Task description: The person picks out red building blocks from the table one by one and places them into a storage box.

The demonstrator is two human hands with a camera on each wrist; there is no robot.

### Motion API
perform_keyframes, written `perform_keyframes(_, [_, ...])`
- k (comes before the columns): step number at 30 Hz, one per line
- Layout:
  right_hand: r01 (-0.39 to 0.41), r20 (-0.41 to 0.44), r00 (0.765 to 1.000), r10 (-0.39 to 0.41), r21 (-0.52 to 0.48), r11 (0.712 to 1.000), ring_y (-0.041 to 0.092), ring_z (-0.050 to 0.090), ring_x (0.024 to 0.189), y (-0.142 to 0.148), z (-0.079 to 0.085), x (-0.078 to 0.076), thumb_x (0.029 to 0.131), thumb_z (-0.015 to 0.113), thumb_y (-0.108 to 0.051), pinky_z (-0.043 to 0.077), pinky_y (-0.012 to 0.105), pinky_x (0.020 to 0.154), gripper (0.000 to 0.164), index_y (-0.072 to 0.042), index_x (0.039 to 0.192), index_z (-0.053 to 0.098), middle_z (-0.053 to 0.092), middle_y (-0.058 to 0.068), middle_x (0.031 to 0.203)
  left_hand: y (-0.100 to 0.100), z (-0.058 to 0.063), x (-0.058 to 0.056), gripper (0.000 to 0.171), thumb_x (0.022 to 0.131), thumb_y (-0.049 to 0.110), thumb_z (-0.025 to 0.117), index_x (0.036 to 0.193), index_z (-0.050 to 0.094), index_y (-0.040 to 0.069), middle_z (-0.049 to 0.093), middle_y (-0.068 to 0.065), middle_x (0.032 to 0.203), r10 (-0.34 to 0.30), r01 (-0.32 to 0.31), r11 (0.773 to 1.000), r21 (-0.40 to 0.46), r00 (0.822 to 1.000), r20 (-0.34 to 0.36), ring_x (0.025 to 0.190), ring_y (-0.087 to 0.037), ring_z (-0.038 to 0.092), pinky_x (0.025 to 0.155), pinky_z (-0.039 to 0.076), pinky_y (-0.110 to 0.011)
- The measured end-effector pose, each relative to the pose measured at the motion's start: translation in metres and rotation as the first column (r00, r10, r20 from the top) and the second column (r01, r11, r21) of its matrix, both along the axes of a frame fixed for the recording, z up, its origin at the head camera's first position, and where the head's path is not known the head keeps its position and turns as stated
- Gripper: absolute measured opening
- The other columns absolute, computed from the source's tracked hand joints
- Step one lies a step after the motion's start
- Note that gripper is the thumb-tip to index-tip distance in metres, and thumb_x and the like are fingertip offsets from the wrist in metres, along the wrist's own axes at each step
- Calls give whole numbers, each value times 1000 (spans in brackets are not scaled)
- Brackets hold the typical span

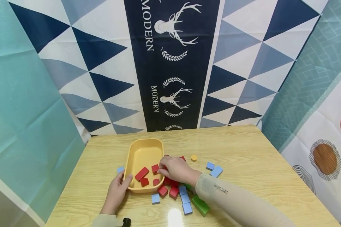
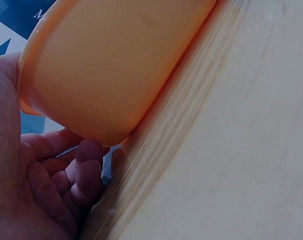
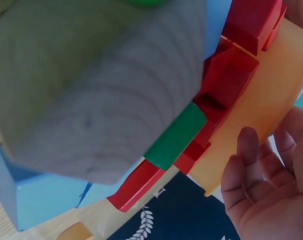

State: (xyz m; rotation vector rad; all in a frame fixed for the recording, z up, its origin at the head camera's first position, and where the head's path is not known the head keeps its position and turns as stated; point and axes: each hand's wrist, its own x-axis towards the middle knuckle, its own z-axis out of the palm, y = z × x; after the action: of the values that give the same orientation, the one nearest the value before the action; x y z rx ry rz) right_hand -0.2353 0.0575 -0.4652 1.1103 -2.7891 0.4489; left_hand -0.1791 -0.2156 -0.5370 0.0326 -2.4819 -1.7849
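Note:
A yellow plastic tray (image 1: 142,148) sits on the table, with several red blocks (image 1: 142,173) inside at its near end. My left hand (image 1: 116,190) grips its near left corner, thumb over the rim and fingers under the outer wall, as the tray wall (image 2: 116,65) shows in the left wrist view. Over the right rim reaches my right hand (image 1: 176,168), fingertips right beside a small red block (image 1: 155,169) in the tray. In the right wrist view the fingers (image 3: 249,145) curl loosely beside the tray's outer wall, no block visible between them.
More red blocks (image 1: 174,192) crowd the tray's right side. Blue blocks (image 1: 185,199) and a long green block (image 1: 200,205) lie nearer me. Two blue blocks (image 1: 216,171) and a yellow disc (image 1: 194,158) lie farther right. A patterned cloth (image 1: 173,72) hangs behind the table.

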Motion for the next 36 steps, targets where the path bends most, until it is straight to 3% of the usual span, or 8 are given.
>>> perform_keyframes(5, [-19, 19, 1000, 19, -1, 1000, 7, 48, 66, 2, 1, 0, 93, 68, -40, 48, 22, 60, 20, -24, 86, 59, 52, -11, 79, 0, -2, -1, 53, 101, 29, 59, 142, 47, -3, 56, -22, 132, 4, -4, 1000, -10, 1000, 9, 107, -22, 58, 88, 53, -37])
perform_keyframes(10, [-35, 33, 999, 36, -26, 999, 9, 49, 69, 14, 6, -10, 91, 71, -39, 48, 25, 59, 23, -18, 91, 61, 55, -5, 90, 2, -1, -1, 54, 101, 31, 58, 143, 47, -1, 57, -19, 132, -4, 4, 1000, -22, 1000, 12, 106, -19, 58, 86, 51, -29])
perform_keyframes(14, [42, 50, 998, -40, -36, 998, 11, 51, 70, 33, 6, -25, 91, 71, -37, 50, 30, 61, 24, -15, 95, 63, 61, 0, 95, 3, 1, 0, 57, 101, 36, 58, 144, 47, 1, 56, -19, 133, -5, 5, 999, -35, 1000, 1, 107, -18, 57, 86, 52, -30])
perform_keyframes(18, [122, 103, 987, -122, 7, 992, 10, 53, 70, 54, -2, -36, 92, 71, -32, 51, 31, 65, 16, -18, 90, 64, 62, -6, 86, 2, 1, 1, 58, 100, 38, 58, 143, 47, 1, 56, -20, 132, 0, 0, 1000, -30, 1000, 0, 107, -20, 58, 88, 52, -37])
perform_keyframes(23, [104, 157, 982, -109, 40, 994, 11, 54, 73, 70, -10, -39, 90, 73, -22, 52, 34, 69, 10, -16, 90, 66, 61, -6, 83, 1, 2, 1, 56, 100, 38, 59, 142, 49, 2, 59, -18, 129, 10, -10, 999, -41, 1000, 8, 103, -20, 59, 86, 54, -37])
perform_keyframes(30, [59, 59, 996, -62, 63, 996, 12, 53, 76, 73, -18, -39, 89, 73, -16, 53, 34, 71, 9, -14, 92, 66, 60, -4, 88, 0, 2, 2, 55, 100, 36, 59, 141, 50, 2, 63, -18, 121, 26, -26, 999, -33, 1000, 0, 95, -20, 62, 76, 54, -25])
perform_keyframes(36, [81, -18, 997, -80, 81, 993, 11, 54, 76, 71, -29, -43, 86, 75, -16, 53, 33, 69, 13, -15, 88, 63, 57, -5, 87, 2, 1, 1, 57, 101, 38, 58, 143, 48, 1, 60, -19, 127, 15, -15, 999, -39, 1000, 9, 100, -19, 61, 80, 54, -27])
